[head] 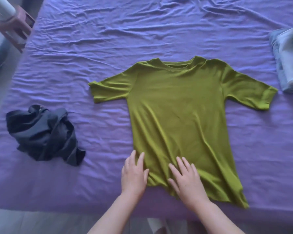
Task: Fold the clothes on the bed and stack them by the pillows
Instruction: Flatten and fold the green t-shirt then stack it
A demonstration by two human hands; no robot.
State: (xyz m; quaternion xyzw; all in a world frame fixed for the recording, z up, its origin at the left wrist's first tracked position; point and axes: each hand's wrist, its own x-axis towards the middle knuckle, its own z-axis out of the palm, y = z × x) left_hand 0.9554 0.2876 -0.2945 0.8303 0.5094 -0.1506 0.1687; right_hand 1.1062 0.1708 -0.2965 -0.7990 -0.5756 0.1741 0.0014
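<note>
Hands flat, fingers straight: my left hand (134,173) rests at the hem's left corner of the green T-shirt (179,115), my right hand (186,179) presses the hem, smoothing rather than gripping, I judge. The shirt lies face-up mid-bed (91,39), sleeves spread, bare sheet beyond the collar. Crumpled dark garment (44,135) waits near the bed's left edge; folded stack (287,65) sits at its right edge.

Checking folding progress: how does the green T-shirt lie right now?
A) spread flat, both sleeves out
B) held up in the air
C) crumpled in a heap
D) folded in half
A: the green T-shirt lies spread flat on the purple sheet, both sleeves out, both hands flat near its hem.
</note>
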